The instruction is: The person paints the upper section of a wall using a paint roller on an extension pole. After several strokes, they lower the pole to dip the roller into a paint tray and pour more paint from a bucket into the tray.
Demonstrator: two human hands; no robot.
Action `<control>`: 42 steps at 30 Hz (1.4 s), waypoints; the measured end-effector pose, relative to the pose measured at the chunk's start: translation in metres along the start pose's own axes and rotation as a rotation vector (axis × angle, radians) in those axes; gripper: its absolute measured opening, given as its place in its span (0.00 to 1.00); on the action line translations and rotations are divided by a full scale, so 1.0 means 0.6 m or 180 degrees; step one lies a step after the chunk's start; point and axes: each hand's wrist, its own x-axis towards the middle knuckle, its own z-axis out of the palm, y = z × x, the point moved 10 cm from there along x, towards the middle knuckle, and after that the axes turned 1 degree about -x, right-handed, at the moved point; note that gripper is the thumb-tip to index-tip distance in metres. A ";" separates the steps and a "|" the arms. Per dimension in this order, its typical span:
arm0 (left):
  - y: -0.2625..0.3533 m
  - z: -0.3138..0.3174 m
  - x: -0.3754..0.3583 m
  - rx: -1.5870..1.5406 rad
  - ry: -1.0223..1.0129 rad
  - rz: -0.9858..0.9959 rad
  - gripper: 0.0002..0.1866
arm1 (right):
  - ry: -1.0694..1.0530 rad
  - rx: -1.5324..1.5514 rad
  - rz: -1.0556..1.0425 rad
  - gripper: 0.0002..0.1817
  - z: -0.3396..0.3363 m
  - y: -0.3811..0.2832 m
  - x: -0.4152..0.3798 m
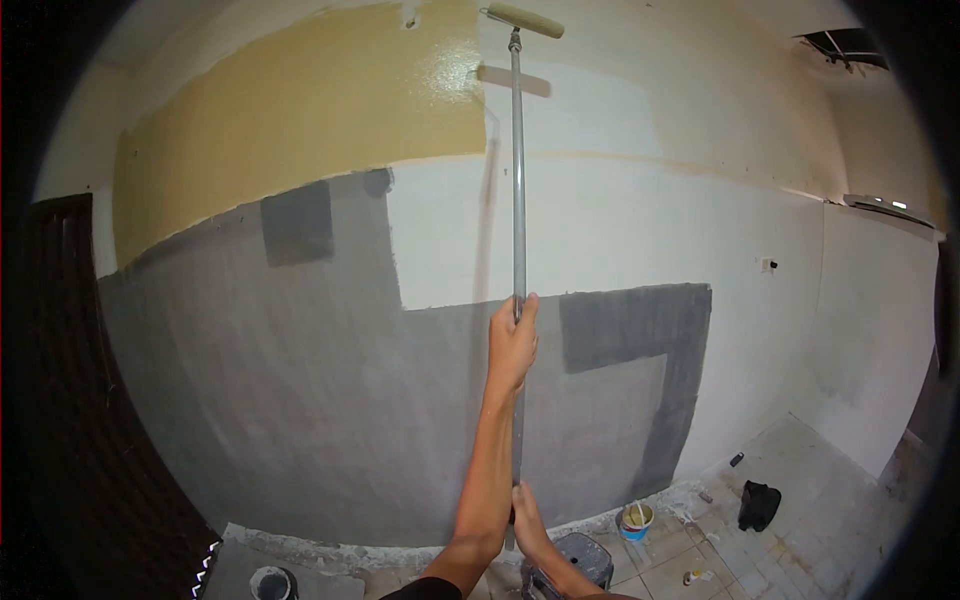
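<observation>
A paint roller (pixel 526 20) with a yellowish sleeve sits on the end of a long grey pole (pixel 518 180), held nearly upright in front of the wall. My left hand (pixel 513 345) is wrapped around the middle of the pole. Lower down, my right hand (pixel 526 512) is closed around the pole near its bottom end. The roller's shadow falls on the wall below it, so the roller looks a little apart from the surface. Glossy yellow paint (pixel 300 110) covers the upper left wall, ending beside the pole; white wall (pixel 610 110) lies to the right.
Grey paint (pixel 300 400) covers the lower wall, with darker patches. On the tiled floor stand a paint bucket (pixel 635 522), a grey stool (pixel 582 562) and a dark bucket (pixel 270 584). A black bag-like item (pixel 760 506) lies at right. A dark door (pixel 75 400) is at left.
</observation>
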 end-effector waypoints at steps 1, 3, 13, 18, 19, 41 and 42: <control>0.011 -0.012 0.020 0.0130 0.0083 0.0149 0.18 | 0.0183 -0.0156 -0.0272 0.23 0.005 -0.026 0.023; 0.027 -0.030 0.052 0.0286 0.0206 0.0322 0.20 | 0.0317 -0.0424 -0.0436 0.21 0.018 -0.102 0.036; 0.124 -0.076 0.134 0.0062 0.0198 0.0380 0.16 | 0.0607 -0.0443 -0.1125 0.17 0.067 -0.165 0.130; 0.176 -0.098 0.182 -0.0057 0.0134 0.0415 0.17 | 0.0540 -0.0422 -0.1304 0.15 0.101 -0.234 0.158; 0.188 -0.101 0.199 -0.0086 0.0063 0.0478 0.17 | 0.0469 -0.0380 -0.1272 0.15 0.110 -0.249 0.168; 0.103 -0.290 0.197 0.1036 0.0080 0.0127 0.25 | -0.0512 0.0372 -0.0245 0.14 0.260 -0.331 0.280; 0.098 -0.288 0.175 0.0980 0.0070 0.0097 0.26 | -0.0545 0.0307 -0.0301 0.14 0.263 -0.341 0.287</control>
